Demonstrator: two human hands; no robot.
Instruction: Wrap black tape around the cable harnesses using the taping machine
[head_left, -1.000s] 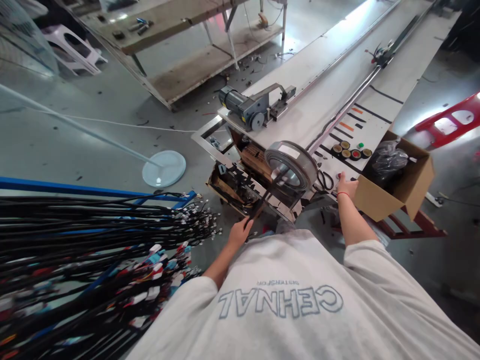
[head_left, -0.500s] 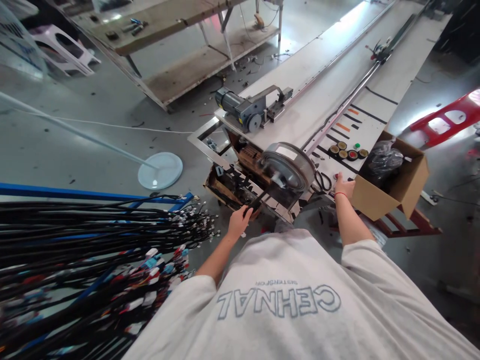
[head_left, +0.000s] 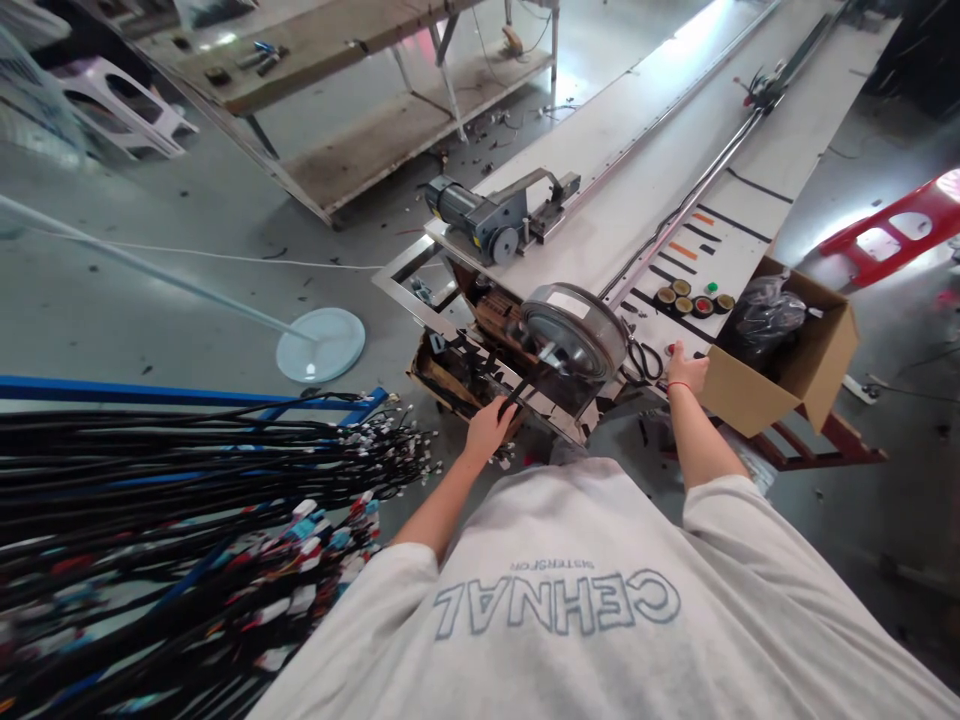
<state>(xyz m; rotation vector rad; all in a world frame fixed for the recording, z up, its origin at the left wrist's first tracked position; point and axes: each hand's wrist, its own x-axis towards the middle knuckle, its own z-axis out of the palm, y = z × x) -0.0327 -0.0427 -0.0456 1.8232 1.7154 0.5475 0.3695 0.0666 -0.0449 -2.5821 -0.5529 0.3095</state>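
My left hand (head_left: 489,430) is closed around the end of a black cable (head_left: 516,390), which runs up toward a round grey wheel-shaped machine head (head_left: 576,332) at the near end of the long white bench. My right hand (head_left: 688,372) rests at the bench's near edge, a finger at a small red button (head_left: 671,350); some of its fingers are hidden from view. Black-handled scissors (head_left: 643,360) lie between the wheel and that hand. Several rolls of tape (head_left: 681,296) stand just beyond the right hand, and strips of black tape (head_left: 697,245) line the bench top.
A cardboard box (head_left: 814,350) with a dark plastic bag stands right of the bench. A motor (head_left: 469,210) is mounted left of the wheel. Bundles of black cables (head_left: 187,460) with connectors hang on a blue rack at left. A white pole base (head_left: 321,345) stands on the floor.
My left hand has shifted slightly up and right toward the wheel, still on the black cable. My right hand stays at the red button. The camera view has shifted slightly.
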